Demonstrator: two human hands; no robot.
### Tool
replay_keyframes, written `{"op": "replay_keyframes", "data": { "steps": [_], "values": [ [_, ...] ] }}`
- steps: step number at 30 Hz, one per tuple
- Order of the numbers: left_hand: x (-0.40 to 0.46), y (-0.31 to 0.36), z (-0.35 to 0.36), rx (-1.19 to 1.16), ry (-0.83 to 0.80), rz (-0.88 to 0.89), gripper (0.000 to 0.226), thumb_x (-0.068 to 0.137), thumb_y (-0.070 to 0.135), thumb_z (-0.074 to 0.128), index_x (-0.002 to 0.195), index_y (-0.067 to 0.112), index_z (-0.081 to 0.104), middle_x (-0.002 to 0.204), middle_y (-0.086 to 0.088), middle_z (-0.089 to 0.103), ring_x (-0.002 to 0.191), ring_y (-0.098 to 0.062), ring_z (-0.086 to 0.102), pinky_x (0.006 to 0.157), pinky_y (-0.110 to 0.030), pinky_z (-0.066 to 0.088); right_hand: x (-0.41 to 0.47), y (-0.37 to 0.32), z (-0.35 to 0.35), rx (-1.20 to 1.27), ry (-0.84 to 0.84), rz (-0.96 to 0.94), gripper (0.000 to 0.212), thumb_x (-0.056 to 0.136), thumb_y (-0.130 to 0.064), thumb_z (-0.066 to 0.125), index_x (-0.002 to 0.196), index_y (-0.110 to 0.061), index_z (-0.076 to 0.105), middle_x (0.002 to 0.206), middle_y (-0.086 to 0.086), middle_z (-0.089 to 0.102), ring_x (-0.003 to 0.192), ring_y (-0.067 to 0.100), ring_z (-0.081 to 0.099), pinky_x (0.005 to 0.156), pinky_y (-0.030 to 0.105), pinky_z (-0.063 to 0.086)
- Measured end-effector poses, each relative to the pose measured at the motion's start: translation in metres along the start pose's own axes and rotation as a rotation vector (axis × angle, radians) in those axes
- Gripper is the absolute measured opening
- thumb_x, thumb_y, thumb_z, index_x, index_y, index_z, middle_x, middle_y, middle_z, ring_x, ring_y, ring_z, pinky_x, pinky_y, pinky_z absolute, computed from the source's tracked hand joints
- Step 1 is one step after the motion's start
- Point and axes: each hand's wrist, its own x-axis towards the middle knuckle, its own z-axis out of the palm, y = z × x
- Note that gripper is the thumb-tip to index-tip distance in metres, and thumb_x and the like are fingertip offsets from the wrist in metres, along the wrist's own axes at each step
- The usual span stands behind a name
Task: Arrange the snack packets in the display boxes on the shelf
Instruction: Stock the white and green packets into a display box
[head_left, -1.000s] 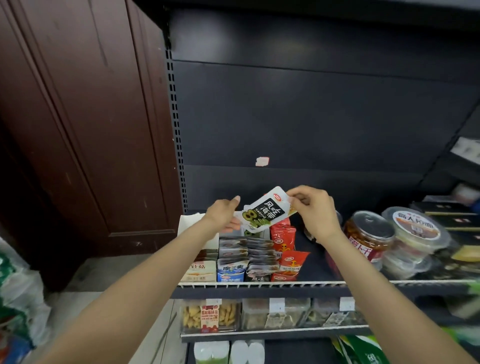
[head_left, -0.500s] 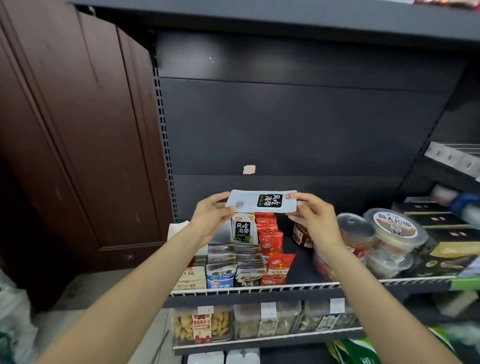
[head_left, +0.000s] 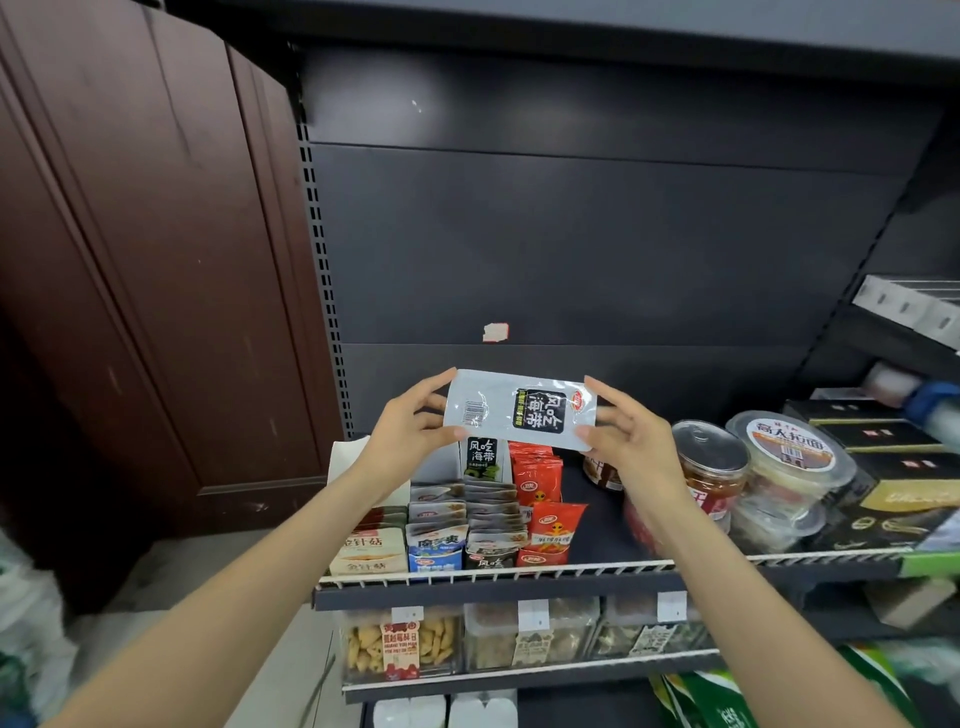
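Note:
I hold a silver snack packet (head_left: 511, 410) with a black label sideways above the shelf. My left hand (head_left: 410, 426) pinches its left end by the barcode and my right hand (head_left: 626, 431) pinches its right end. Below it stand display boxes: a beige one (head_left: 370, 551), a blue one (head_left: 435, 551), a row of silver packets (head_left: 491, 519) and a row of red packets (head_left: 545, 512). An upright black-and-white packet (head_left: 483, 458) stands at the back of the silver row.
Clear round tubs and a jar (head_left: 711, 467) sit on the shelf (head_left: 519, 576) to the right, with dark boxes (head_left: 878, 441) beyond. Clear bins of snacks (head_left: 400, 644) fill the shelf below. A brown wooden door (head_left: 130, 260) stands at the left.
The packet went from tilted with its label up to level and sideways, lifted a little higher above the boxes. Both hands shifted to its two ends.

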Motion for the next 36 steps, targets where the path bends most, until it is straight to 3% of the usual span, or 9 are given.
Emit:
{"op": "replay_keyframes", "data": {
  "steps": [5,9,12,16,18,21,23,27,36],
  "values": [
    [0.004,-0.004,0.0,0.009,0.002,-0.009,0.063,0.083,0.0,0.067,0.136,0.025,0.045,0.099,-0.003,0.063,0.094,-0.016,0.063,0.075,-0.011,0.049,0.006,0.004,0.002,-0.011,0.006,-0.001,0.047,0.088,0.0,0.058,0.13,-0.019,0.052,0.103,0.004,0.069,0.084,0.002,0.068,0.063,0.016,0.053],
    [0.009,-0.009,-0.002,-0.01,-0.029,-0.064,0.049,0.086,0.006,0.065,0.126,0.031,0.053,0.099,0.005,0.067,0.099,-0.014,0.063,0.088,-0.019,0.046,0.013,0.007,0.002,0.004,0.019,-0.018,0.033,0.097,-0.006,0.045,0.125,-0.018,0.059,0.106,-0.004,0.069,0.096,0.001,0.065,0.074,0.019,0.055],
    [0.013,-0.017,-0.004,-0.062,-0.064,-0.119,0.039,0.087,0.005,0.063,0.119,0.026,0.059,0.1,0.006,0.067,0.1,-0.012,0.062,0.092,-0.023,0.046,0.021,0.008,0.001,-0.192,0.034,-0.106,0.027,0.09,-0.005,0.057,0.113,-0.017,0.067,0.105,-0.006,0.07,0.099,0.009,0.065,0.083,0.026,0.054],
    [0.02,-0.031,-0.006,-0.008,-0.048,-0.192,0.032,0.087,0.009,0.065,0.119,0.011,0.062,0.102,0.0,0.066,0.092,-0.006,0.062,0.082,-0.014,0.048,0.031,0.007,0.009,-0.404,0.126,-0.204,0.008,0.083,-0.011,0.068,0.086,-0.017,0.072,0.093,-0.015,0.059,0.087,0.009,0.061,0.075,0.01,0.044],
    [0.025,-0.04,-0.009,0.035,-0.05,-0.223,0.031,0.089,0.008,0.063,0.12,0.007,0.06,0.096,-0.003,0.066,0.089,-0.009,0.063,0.083,-0.016,0.05,0.038,0.008,0.016,-0.444,0.149,-0.216,0.005,0.082,-0.012,0.068,0.082,-0.016,0.071,0.088,-0.017,0.058,0.088,0.008,0.059,0.073,0.009,0.041],
    [0.034,-0.054,-0.015,0.344,-0.065,-0.178,0.031,0.09,0.018,0.062,0.12,0.012,0.059,0.097,0.0,0.065,0.096,-0.016,0.061,0.087,-0.021,0.044,0.05,0.013,0.027,-0.502,0.125,-0.205,0.005,0.086,-0.013,0.065,0.083,-0.013,0.07,0.082,-0.01,0.066,0.081,0.005,0.062,0.068,0.01,0.043],
    [0.038,-0.064,-0.021,0.557,-0.087,-0.111,0.036,0.091,0.021,0.06,0.126,0.013,0.056,0.113,-0.003,0.063,0.106,-0.017,0.059,0.088,-0.02,0.041,0.057,0.018,0.033,-0.571,0.122,-0.221,0.006,0.087,-0.016,0.065,0.085,-0.013,0.07,0.082,-0.009,0.067,0.079,0.004,0.062,0.066,0.01,0.043],
    [0.049,-0.082,-0.034,0.851,-0.219,-0.065,0.047,0.094,0.033,0.054,0.139,0.021,0.044,0.141,-0.002,0.046,0.127,-0.019,0.046,0.105,-0.028,0.035,0.074,0.033,0.047,-0.743,0.048,-0.258,0.007,0.087,-0.018,0.064,0.088,-0.016,0.071,0.085,-0.005,0.071,0.08,0.008,0.064,0.069,0.017,0.047],
    [0.087,-0.096,-0.039,1.129,-0.432,-0.095,0.051,0.099,0.039,0.04,0.147,0.024,0.03,0.148,-0.004,0.037,0.133,-0.025,0.037,0.107,-0.037,0.029,0.113,0.057,0.078,-0.925,-0.185,-0.148,0.013,0.09,-0.016,0.06,0.096,-0.015,0.072,0.093,0.001,0.071,0.085,0.013,0.065,0.081,0.032,0.053]
  ]
}}
